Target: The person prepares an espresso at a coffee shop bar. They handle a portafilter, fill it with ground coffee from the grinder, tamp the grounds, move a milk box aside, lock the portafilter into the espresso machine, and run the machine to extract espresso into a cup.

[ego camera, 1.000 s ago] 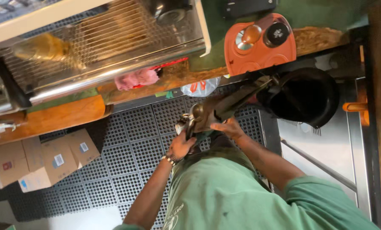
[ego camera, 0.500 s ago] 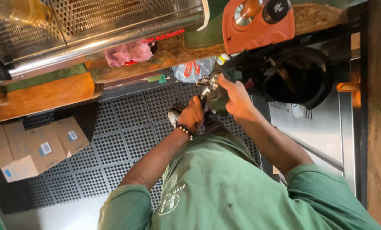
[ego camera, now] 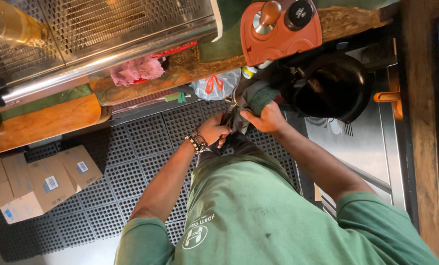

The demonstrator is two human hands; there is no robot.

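My left hand [ego camera: 214,132], with a beaded bracelet on the wrist, is closed around the dark handle of a portafilter [ego camera: 233,112] held in front of my green shirt. My right hand [ego camera: 266,119] presses a grey-green cloth [ego camera: 257,95] over the portafilter's metal head, which is mostly hidden under the cloth. Both hands sit close together, just below the wooden counter edge and left of a round black bin [ego camera: 334,86].
An orange tamping mat [ego camera: 298,39] with a tamper and a black disc lies on the wooden counter. The steel espresso machine [ego camera: 106,29] is at the upper left, a pink cloth [ego camera: 131,71] under it. Cardboard boxes [ego camera: 43,181] lie on the black rubber floor mat [ego camera: 141,147].
The view tipped down and nearer. My hands drew together on the portafilter, and my right hand now covers its head with the cloth.
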